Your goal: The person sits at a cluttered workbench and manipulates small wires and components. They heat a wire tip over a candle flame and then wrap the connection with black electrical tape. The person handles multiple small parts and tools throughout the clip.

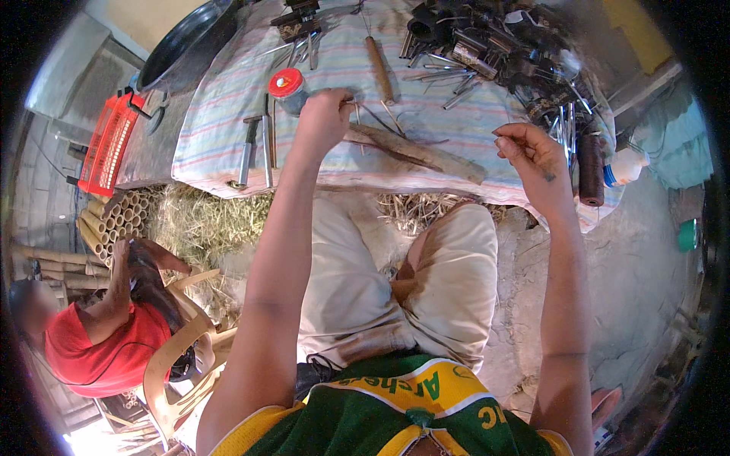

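My left hand (327,119) is closed above the cloth-covered table, just right of a jar with a red lid (286,82). Its fingertips are pinched beside thin rods (391,120); whether it holds one is hidden. A split piece of wood (418,152) lies below and right of that hand. My right hand (538,158) hovers over the table's right side with fingers curled in, thumb near the fingertips. Anything in its grip is too small to make out. To its right are a dark brown roll (590,171) and several shiny metal tubes (563,129).
A hammer (248,152) and a metal tool (267,148) lie at left, and a wooden-handled tool (378,70) at the far middle. Dark parts (494,45) are heaped far right. A red crate (109,144) stands left. A seated person in red (106,346) is at lower left.
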Available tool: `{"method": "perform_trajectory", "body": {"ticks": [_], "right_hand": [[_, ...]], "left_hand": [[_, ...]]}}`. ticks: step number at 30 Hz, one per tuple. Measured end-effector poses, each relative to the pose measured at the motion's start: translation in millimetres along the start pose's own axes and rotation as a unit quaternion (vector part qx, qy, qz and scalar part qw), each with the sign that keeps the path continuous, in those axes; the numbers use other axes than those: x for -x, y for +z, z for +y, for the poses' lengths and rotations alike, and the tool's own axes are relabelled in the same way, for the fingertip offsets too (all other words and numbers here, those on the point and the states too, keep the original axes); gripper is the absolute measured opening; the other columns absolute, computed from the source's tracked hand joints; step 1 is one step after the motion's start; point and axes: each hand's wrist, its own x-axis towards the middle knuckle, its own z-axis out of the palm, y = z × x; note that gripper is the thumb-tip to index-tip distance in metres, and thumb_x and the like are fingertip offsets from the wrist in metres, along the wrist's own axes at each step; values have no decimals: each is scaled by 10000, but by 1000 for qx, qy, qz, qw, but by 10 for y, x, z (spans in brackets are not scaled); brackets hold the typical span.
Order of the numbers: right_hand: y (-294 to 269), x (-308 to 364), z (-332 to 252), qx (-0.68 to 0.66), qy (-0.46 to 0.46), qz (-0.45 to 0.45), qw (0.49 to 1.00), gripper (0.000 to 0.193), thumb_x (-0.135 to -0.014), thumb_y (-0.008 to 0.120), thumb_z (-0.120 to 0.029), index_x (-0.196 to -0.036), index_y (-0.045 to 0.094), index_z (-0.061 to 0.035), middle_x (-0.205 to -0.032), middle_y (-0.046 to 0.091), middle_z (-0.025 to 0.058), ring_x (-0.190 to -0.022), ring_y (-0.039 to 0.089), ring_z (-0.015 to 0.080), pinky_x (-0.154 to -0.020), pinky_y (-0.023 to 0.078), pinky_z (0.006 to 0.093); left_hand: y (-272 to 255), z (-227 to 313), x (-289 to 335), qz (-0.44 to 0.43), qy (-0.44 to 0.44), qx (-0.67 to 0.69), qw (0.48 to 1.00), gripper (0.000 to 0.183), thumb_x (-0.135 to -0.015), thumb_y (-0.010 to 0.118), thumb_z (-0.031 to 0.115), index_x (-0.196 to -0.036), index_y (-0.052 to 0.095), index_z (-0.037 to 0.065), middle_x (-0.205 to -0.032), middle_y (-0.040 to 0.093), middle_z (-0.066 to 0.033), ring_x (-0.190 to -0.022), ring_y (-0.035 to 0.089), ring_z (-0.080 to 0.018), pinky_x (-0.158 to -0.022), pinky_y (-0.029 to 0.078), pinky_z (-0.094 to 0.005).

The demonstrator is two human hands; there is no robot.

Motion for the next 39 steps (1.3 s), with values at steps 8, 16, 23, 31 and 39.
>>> {"method": "perform_trajectory", "body": {"ticks": [8,16,23,31,39], "right_hand": [[-9,8,-24,-36,26,9,999,208,-950,624,-158,-1090,634,-6,-968,693,63,-872,634,108,-753,473,241],[77,-121,10,-61,9,-5,998,227,-956,616,-170,-1096,624,8,-1008,693,73,-924,629,113,-800,481,250],[89,-98,13,-82,11,3,997,212,-945,629,-144,-1088,623,12,-1006,691,73,-929,628,116,-838,488,256],[98,-144,71,-49,-23,24,998,225,-929,637,-171,-1078,643,-3,-968,676,53,-894,618,117,-818,489,253],[194,-289,-200,-168,54,27,984,227,-983,568,-180,-1114,615,-1,-1057,685,67,-873,640,106,-671,477,239]], "left_hand": [[285,-235,-250,-72,30,-112,991,189,-822,619,88,-989,682,27,-970,639,-207,-940,604,-424,-836,497,-482],[231,-199,-228,-38,74,-97,992,214,-858,624,150,-1037,632,33,-989,610,-218,-963,585,-427,-846,479,-497],[283,-139,-255,-77,62,-175,980,222,-873,636,183,-1054,633,53,-1017,603,-205,-994,585,-419,-858,491,-501],[-241,695,-163,-23,173,7,985,136,-861,601,28,-984,657,4,-928,622,-178,-872,619,-378,-768,508,-423],[-124,1625,-160,-52,189,238,951,230,-832,674,-8,-1060,667,17,-960,709,-134,-879,694,-215,-760,528,-312]]}}
